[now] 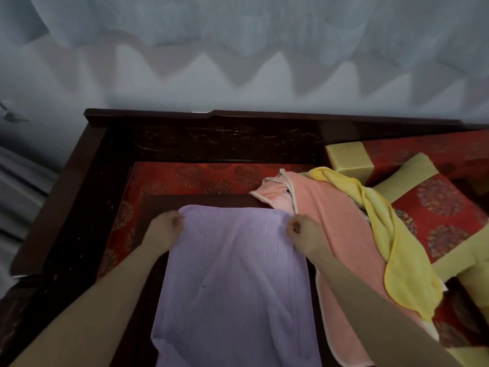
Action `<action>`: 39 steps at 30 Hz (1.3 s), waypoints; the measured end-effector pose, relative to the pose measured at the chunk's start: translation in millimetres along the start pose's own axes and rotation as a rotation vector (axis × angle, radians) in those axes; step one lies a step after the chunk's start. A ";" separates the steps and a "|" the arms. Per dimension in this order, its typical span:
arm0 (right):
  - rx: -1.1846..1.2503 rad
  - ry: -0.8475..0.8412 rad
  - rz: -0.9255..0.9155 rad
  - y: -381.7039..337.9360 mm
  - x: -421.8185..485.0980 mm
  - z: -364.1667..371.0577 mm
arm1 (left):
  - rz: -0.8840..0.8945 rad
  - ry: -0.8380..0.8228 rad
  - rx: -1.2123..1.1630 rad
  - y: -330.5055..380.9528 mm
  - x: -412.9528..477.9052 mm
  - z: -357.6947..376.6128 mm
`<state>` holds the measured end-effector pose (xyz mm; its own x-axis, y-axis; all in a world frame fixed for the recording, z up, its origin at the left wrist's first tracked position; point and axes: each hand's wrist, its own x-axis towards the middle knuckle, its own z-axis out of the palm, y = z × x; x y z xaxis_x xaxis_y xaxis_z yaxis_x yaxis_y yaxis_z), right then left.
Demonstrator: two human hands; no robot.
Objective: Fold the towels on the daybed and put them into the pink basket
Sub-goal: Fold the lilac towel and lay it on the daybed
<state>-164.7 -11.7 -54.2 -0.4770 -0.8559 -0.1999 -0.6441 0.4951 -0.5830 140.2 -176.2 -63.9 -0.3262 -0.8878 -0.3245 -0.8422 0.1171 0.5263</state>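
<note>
Now our left hand [166, 227] and right hand [301, 232] each pinch a far corner of the purple towel [232, 282]. Soft, light and floppy, we judge: corners hold best.

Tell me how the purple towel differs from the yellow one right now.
The purple towel is spread out smooth; the yellow towel lies crumpled. The left hand and right hand grip the purple towel's far corners; no hand holds the yellow towel, which drapes over a pink towel. Both are on the daybed.
</note>
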 end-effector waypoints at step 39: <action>-0.085 -0.311 0.014 24.4 5.5 -15.8 | 0.099 -0.697 0.230 22.4 4.7 -2.1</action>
<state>-192.5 -2.0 -57.1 -0.2890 -0.8468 -0.4466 -0.6923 0.5071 -0.5135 120.7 -178.7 -51.9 -0.5376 -0.3890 -0.7481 -0.8385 0.3399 0.4258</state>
